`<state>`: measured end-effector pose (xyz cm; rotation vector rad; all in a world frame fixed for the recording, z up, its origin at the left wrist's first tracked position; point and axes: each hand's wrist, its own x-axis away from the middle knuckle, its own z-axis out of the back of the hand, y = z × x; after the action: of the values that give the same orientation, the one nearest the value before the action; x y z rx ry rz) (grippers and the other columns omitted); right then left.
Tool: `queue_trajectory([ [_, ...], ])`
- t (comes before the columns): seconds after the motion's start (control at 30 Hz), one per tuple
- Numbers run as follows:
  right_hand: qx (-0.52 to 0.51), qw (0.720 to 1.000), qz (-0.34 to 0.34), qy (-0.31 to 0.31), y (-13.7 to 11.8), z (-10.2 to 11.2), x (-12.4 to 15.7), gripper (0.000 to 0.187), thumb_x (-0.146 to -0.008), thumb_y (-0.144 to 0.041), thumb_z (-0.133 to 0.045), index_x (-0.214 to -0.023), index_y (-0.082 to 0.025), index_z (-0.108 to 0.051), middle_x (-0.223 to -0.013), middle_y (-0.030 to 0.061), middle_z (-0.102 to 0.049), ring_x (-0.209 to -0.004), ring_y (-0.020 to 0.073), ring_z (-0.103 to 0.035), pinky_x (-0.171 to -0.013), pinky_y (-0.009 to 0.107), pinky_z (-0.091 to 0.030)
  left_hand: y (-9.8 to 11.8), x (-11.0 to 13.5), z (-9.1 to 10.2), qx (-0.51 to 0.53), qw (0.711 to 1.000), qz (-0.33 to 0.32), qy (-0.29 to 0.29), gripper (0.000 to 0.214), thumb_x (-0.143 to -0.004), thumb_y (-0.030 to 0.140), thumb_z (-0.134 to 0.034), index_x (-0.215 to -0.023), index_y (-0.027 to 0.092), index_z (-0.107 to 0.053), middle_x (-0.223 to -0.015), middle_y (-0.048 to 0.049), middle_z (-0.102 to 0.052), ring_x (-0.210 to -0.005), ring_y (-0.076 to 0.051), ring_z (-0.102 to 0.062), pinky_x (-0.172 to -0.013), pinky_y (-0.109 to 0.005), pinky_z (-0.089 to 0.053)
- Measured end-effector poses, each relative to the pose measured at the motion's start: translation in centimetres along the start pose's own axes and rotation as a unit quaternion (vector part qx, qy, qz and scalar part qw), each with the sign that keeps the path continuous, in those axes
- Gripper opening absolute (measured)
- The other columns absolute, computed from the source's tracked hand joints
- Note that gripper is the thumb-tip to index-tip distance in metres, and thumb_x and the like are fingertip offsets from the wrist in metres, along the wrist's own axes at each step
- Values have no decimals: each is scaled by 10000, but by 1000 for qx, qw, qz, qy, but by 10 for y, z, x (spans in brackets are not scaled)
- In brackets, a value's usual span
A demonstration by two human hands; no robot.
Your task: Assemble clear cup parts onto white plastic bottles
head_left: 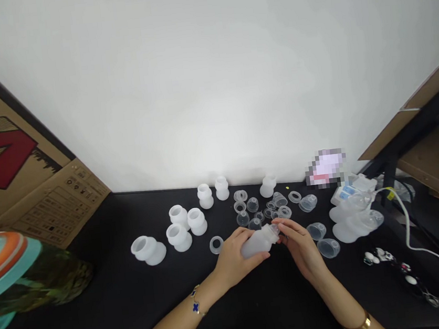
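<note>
In my left hand (232, 258) lies a white translucent baby bottle (255, 243), tilted with its neck to the right. The fingers of my right hand (303, 246) close on the clear teat (275, 229) at the bottle's mouth; their tips partly hide it. Just beyond my hands are scattered clear teats (242, 218), collar rings (284, 212) and domed caps (308, 203). One ring (216, 244) lies beside my left hand. Clear caps (328, 248) also rest close to my right hand. Several open white bottles, one of them a bottle (179, 237), are on the left and at the back.
Capped bottles (355, 225) lie at right beside a white cable (406, 217) and small trinkets (384, 256). A blurred-out phone-like screen (325, 167) leans on the wall. At left are a large lidded jar (38, 280) and a cardboard box (54, 209). The tabletop (113, 314) is black.
</note>
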<state>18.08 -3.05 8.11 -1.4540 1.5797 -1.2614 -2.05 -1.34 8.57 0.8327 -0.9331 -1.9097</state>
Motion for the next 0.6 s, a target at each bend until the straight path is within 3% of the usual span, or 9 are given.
queue_trajectory([
  [0.6,-7,1000,2,9,1,1,-2,193,-705,-347,-848,-837,-213,-801,-987,66,-691,-816,200,-554,-624,293,-450,-1,1,0,-17,1000,-6,3,397,-784,485,-764,-1088,243,-680,-1063,-38,-645,-943,-231,-640,-818,-326,-502],
])
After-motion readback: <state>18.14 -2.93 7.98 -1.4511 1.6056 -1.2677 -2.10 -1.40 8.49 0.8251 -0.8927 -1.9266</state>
